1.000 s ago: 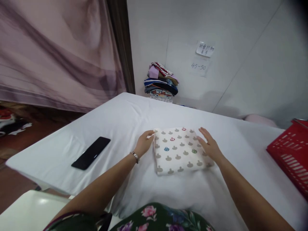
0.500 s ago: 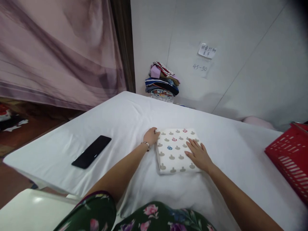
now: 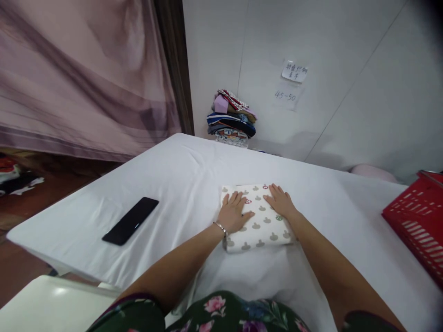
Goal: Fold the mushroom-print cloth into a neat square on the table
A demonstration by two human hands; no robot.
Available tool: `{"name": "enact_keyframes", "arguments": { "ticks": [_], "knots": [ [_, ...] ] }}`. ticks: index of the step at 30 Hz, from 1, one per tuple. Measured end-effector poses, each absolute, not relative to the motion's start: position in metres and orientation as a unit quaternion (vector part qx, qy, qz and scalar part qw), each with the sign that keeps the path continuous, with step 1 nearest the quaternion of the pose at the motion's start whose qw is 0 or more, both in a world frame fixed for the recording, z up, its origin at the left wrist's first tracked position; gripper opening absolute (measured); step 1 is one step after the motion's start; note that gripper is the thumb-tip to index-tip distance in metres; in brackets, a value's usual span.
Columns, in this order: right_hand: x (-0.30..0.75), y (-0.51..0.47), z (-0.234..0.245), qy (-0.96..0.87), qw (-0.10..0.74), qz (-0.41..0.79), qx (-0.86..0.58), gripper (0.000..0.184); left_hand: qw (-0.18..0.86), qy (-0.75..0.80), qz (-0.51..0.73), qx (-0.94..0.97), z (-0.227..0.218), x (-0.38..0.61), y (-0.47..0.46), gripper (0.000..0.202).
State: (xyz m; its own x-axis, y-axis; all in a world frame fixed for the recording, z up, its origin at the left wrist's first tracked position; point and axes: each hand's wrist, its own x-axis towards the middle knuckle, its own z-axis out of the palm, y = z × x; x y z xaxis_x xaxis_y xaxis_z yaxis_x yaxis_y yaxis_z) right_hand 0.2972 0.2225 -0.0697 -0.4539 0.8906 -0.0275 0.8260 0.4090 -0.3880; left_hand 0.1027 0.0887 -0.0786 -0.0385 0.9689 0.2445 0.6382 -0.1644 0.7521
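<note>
A folded white cloth printed with grey mushroom shapes, a few of them coloured, lies flat on the table in front of me. My left hand rests palm down on its left part, fingers spread. On the upper right part of the cloth lies my right hand, also flat with its fingers stretched out. Neither hand grips anything. Parts of the cloth under both palms are hidden.
The table has a white cover. A black phone lies on its left part. At the right edge stands a red plastic basket. Beyond the table is a stack of folded fabrics by the wall. A white chair is at lower left.
My left hand has moved from the cloth's left edge onto its top, now flat. My right hand has slid away from me towards the far right corner.
</note>
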Motion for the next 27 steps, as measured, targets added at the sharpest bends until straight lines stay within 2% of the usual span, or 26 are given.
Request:
{"name": "enact_keyframes", "arguments": {
  "ticks": [7,10,13,19,23,27],
  "knots": [
    [0.311,0.230,-0.078,-0.805,0.140,0.275,-0.506,0.062,0.212,0.611,0.397,0.651,-0.078,0.096,0.086,0.040],
    [0.327,0.217,-0.074,-0.767,0.156,0.329,-0.528,0.066,0.196,0.634,0.444,0.602,-0.079,0.085,0.076,0.035],
    [0.347,0.201,-0.070,-0.707,0.180,0.372,-0.574,0.070,0.219,0.692,0.487,0.486,-0.083,0.070,0.069,0.045],
    [0.363,0.195,-0.061,-0.636,0.170,0.394,-0.642,0.077,0.394,0.737,0.472,0.282,-0.068,0.055,0.076,0.065],
    [0.357,0.202,-0.058,-0.628,0.142,0.387,-0.660,0.085,0.448,0.725,0.461,0.247,-0.056,0.055,0.086,0.076],
    [0.354,0.208,-0.053,-0.606,0.108,0.489,-0.618,0.086,0.461,0.732,0.436,0.249,-0.051,0.053,0.090,0.080]
  ]
}}
